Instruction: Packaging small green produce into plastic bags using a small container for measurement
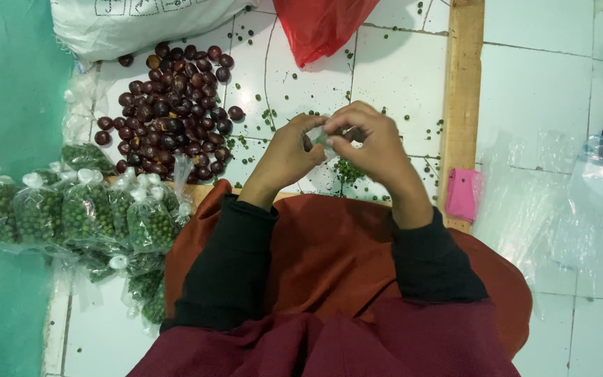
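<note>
Small clear bag (326,137) pinched btwn left hand (289,155) & right hand (375,143), wrists raised.

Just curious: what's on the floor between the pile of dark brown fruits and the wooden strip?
Head view: white tiles strewn with small green peas, and both hands (left, right) holding a small clear bag.

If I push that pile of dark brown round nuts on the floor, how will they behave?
The dark nuts look round and smooth, so they would probably roll and scatter across the tiled floor. Heaped loosely, the pile likely spreads rather than sliding whole. A few already lie apart at its edge, which suggests they stray easily.
</note>
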